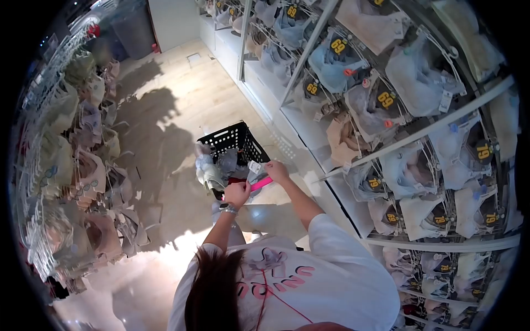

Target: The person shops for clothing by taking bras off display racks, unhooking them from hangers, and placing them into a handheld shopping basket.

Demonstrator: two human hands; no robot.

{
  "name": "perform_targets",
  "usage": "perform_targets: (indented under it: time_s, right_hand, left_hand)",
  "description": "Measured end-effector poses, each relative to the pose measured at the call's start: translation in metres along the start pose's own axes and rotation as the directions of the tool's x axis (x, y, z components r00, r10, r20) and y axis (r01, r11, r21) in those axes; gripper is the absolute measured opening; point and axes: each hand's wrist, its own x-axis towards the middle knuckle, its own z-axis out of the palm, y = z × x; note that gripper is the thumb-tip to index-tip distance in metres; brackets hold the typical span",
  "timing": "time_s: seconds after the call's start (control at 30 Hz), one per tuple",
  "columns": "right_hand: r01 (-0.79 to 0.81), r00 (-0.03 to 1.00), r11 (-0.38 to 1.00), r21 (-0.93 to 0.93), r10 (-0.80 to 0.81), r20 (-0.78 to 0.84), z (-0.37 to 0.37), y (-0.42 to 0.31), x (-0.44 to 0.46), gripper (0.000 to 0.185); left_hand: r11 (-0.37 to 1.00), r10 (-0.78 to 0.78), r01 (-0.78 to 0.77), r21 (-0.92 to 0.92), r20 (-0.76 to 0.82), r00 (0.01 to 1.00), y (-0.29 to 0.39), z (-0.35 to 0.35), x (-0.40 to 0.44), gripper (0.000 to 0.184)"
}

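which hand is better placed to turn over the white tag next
The right hand, probably: it is close beside the white tag, while the left hand is farther off, closed on the pink strip.

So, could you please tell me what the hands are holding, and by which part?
The left hand grips the pink handle near its left end; the right hand appears to pinch a white tag by its edge.

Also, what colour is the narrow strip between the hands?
Bright pink; the head view shows the strip best.
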Motion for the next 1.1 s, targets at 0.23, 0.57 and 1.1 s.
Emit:
perform_targets:
  time_s: [0.23,0.57,1.1]
  right_hand:
    - [-0.057,0.998,0.998,-0.006,0.057,0.02,0.025,-0.015,0.063,0.024]
    - [-0.076,0.995,0.996,0.048,0.073,0.074,0.02,-0.062,0.122,0.025]
    - [0.031,0.993,0.999,0.011,-0.032,0.112,0.028,-0.105,0.324,0.027]
  left_hand:
    - [0.997,0.052,-0.047,-0.064,0.062,0.997,-0.03,-0.03,0.069,0.047]
    - [0.986,0.108,-0.093,-0.141,0.098,0.989,-0.06,-0.052,0.141,0.046]
    - [0.997,-0.028,0.028,-0.078,0.0,1.0,-0.079,-0.07,0.301,0.041]
